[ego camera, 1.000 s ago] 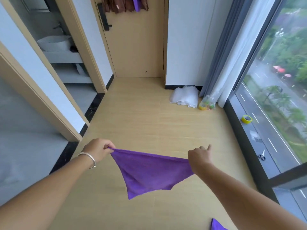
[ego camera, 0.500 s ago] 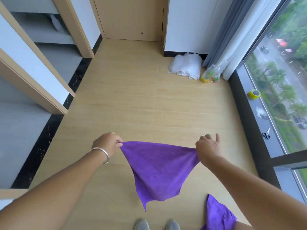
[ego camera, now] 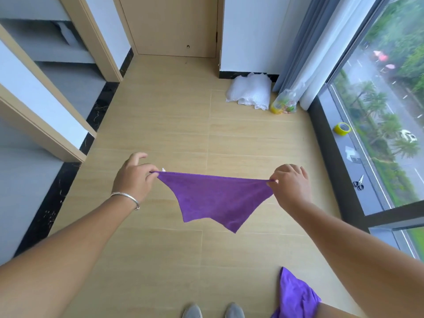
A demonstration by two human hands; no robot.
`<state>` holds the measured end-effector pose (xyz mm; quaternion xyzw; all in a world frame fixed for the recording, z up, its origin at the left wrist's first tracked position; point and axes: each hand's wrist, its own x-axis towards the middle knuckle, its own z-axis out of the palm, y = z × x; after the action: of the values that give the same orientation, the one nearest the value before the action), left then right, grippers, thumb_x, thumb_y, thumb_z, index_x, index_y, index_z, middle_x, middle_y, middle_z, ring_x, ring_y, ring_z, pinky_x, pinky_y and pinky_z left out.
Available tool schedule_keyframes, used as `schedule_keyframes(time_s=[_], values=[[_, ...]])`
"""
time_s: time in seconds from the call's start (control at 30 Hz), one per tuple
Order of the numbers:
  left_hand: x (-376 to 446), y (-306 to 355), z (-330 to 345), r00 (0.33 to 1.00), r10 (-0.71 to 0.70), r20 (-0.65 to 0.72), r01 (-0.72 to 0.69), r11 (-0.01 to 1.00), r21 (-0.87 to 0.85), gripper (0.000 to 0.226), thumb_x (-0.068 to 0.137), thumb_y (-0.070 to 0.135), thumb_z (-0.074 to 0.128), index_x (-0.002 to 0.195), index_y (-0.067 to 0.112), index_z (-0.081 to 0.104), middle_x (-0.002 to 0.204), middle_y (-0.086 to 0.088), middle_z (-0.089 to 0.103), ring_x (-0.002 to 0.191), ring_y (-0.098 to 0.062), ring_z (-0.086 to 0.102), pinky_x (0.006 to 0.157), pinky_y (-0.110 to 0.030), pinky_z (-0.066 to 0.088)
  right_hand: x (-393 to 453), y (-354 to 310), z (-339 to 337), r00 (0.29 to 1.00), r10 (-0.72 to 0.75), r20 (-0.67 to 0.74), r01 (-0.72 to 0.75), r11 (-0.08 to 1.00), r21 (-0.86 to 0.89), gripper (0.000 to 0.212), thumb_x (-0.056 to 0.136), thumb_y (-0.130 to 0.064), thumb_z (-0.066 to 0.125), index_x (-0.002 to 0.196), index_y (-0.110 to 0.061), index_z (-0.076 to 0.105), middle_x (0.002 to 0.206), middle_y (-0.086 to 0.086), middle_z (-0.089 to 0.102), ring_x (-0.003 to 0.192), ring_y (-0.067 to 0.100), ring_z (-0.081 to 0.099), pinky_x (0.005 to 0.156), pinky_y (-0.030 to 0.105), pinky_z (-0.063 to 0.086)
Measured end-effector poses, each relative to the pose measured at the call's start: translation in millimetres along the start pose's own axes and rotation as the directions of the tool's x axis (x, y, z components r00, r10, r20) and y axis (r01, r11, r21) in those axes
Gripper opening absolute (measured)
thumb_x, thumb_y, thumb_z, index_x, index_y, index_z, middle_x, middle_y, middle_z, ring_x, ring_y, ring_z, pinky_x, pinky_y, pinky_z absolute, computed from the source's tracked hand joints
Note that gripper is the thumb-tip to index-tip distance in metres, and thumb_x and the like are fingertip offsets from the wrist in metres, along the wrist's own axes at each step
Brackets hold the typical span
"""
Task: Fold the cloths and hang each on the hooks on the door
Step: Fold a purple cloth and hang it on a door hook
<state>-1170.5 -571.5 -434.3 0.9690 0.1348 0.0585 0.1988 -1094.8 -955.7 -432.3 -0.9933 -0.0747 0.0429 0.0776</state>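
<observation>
The left hand (ego camera: 135, 177) and right hand (ego camera: 291, 182) each have fingers pinched on a top corner of the purple cloth (ego camera: 218, 198), stretched taut in the air above the floor (ego camera: 160, 125). A second purple cloth (ego camera: 296, 294) hangs under the right forearm. The door (ego camera: 172, 24) stands at the far edge of the floor.

Purple cloth (ego camera: 218, 198): matt, fuzzy microfibre look. Floor (ego camera: 160, 125): pale wood-grain, low sheen. Bracelet (ego camera: 127, 198): shiny metal.
</observation>
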Motion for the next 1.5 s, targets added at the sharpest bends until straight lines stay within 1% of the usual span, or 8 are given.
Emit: schedule_keyframes(time_s=[0.27,0.47,0.63,0.87,1.07,1.23,1.33,1.5], values=[[-71,-27,27,0.991,-0.020,0.136,0.024,0.999,-0.029,0.011,0.078,0.014,0.078,0.077,0.026,0.077,0.124,-0.004,0.058,0.117,-0.028,0.050,0.087,-0.037,0.045,-58,19,42,0.991,-0.083,0.106,0.079,0.996,0.043,0.013,0.086,-0.036,0.067,0.092,-0.028,0.076,0.110,-0.009,0.061,0.119,0.016,0.045,0.100,0.027,0.026],[-152,-68,115,0.949,-0.116,0.294,0.129,0.991,-0.024,0.012,0.077,0.016,0.080,0.075,0.027,0.077,0.125,-0.004,0.058,0.121,-0.027,0.049,0.085,-0.037,0.048,-123,39,148,0.964,-0.038,0.263,0.031,0.999,0.031,0.012,0.083,-0.036,0.071,0.091,-0.028,0.076,0.108,-0.010,0.062,0.119,0.016,0.046,0.100,0.026,0.028],[-230,-113,211,0.893,-0.184,0.412,0.207,0.978,-0.011,0.015,0.077,0.016,0.079,0.072,0.030,0.076,0.126,-0.001,0.058,0.124,-0.024,0.048,0.085,-0.035,0.049,-188,54,254,0.914,0.067,0.401,-0.104,0.992,0.071,0.005,0.077,-0.032,0.077,0.079,-0.027,0.077,0.099,-0.010,0.063,0.107,0.018,0.053,0.089,0.029,0.037],[-313,-164,316,0.803,-0.223,0.553,0.269,0.963,-0.002,0.022,0.070,0.012,0.084,0.069,0.031,0.076,0.119,0.000,0.062,0.117,-0.026,0.055,0.081,-0.037,0.052,-256,81,384,0.890,0.043,0.453,-0.122,0.982,0.147,0.039,0.028,-0.006,0.097,0.047,-0.021,0.067,0.067,-0.003,0.065,0.065,0.029,0.065,0.054,0.036,0.052],[-328,-194,387,0.777,-0.264,0.572,0.291,0.956,0.046,0.016,0.078,0.017,0.078,0.077,0.033,0.076,0.121,0.003,0.059,0.117,-0.022,0.052,0.085,-0.036,0.048,-264,100,469,0.905,0.089,0.415,-0.159,0.978,0.138,0.023,0.058,0.000,0.088,0.067,-0.015,0.075,0.084,0.004,0.068,0.079,0.032,0.064,0.066,0.041,0.055],[-271,-207,456,0.870,-0.184,0.457,0.214,0.977,-0.015,0.008,0.086,0.016,0.067,0.085,0.015,0.075,0.112,-0.011,0.062,0.107,-0.033,0.057,0.093,-0.039,0.043,-208,117,528,0.943,0.081,0.323,-0.141,0.976,0.165,0.010,0.081,-0.006,0.069,0.083,-0.014,0.073,0.098,0.003,0.065,0.095,0.028,0.057,0.087,0.039,0.045],[-221,-212,499,0.920,-0.124,0.371,0.156,0.986,-0.056,0.025,0.085,0.022,0.050,0.091,0.007,0.068,0.109,-0.013,0.062,0.106,-0.033,0.057,0.093,-0.037,0.041,-156,122,558,0.972,0.072,0.223,-0.121,0.970,0.213,0.008,0.083,-0.004,0.064,0.089,-0.007,0.069,0.101,0.010,0.065,0.099,0.033,0.055,0.091,0.041,0.043],[-124,-218,576,0.970,-0.091,0.227,0.124,0.983,-0.138,0.019,0.085,0.019,0.046,0.090,0.009,0.061,0.108,-0.009,0.060,0.105,-0.029,0.054,0.089,-0.037,0.043,-53,128,611,0.989,0.120,0.086,-0.137,0.963,0.232,0.014,0.082,-0.008,0.057,0.092,-0.004,0.066,0.107,0.011,0.063,0.106,0.035,0.051,0.094,0.045,0.041]])
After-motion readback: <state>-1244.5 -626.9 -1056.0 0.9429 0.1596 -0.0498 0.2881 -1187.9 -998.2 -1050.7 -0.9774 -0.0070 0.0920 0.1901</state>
